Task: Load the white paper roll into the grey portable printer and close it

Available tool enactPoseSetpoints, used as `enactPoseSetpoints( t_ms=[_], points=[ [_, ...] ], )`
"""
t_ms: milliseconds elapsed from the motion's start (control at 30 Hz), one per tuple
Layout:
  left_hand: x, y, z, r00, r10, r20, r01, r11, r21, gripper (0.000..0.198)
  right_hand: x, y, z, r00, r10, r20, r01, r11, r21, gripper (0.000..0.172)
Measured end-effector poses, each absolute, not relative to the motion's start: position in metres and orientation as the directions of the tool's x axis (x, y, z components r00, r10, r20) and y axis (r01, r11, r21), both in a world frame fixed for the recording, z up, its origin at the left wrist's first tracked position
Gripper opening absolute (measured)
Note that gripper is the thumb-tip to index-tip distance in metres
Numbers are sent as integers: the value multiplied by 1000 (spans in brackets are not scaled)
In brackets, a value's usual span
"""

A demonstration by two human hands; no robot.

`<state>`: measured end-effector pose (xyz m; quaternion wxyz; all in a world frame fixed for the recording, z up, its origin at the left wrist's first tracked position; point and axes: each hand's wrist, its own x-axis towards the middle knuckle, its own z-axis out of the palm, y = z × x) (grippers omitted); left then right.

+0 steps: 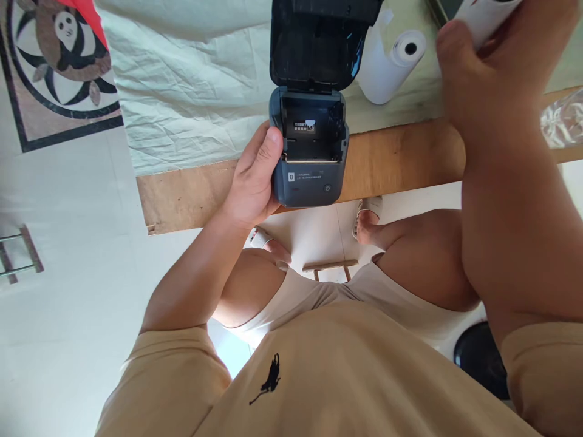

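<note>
A dark blue-grey portable label printer (312, 176) is gripped by my left hand (257, 167), its thumb along the printer's left edge. The printer's black lid (314, 48) stands swung up, and the paper bay inside shows a small printed sticker and no roll. At the upper right my right hand (492, 73) is closed around a white paper roll (485, 21), partly cut off by the frame's top. Between the printer and that hand, another white paper roll (387, 70) lies on the cloth with a loose end sticking up.
A pale green cloth (191, 79) covers the table, whose bare wooden edge (191, 197) runs along the front. Clear crumpled plastic (565, 121) lies at the right edge. A dark object (449, 9) is partly visible behind my right hand. Below are my legs and a small wooden stool (330, 265).
</note>
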<state>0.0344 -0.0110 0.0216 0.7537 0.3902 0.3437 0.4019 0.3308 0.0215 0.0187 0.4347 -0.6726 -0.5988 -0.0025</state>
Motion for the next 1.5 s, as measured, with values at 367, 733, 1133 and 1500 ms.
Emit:
enactPoseSetpoints(
  t_ms=[367,733,1133,1500],
  points=[
    [35,-12,23,443,875,-194,-330,361,872,35,305,10,31,148,715,684,927,142,-348,53],
    [35,-12,22,433,881,-190,-315,346,884,33,259,9,24,175,891,419,868,61,-493,63],
    [33,-6,13,476,872,-109,-386,319,865,34,250,-4,18,-55,940,338,819,236,-524,18],
    [33,-6,15,449,879,-158,-349,336,875,45,268,-2,25,-33,908,418,815,266,-514,59]
  ],
)
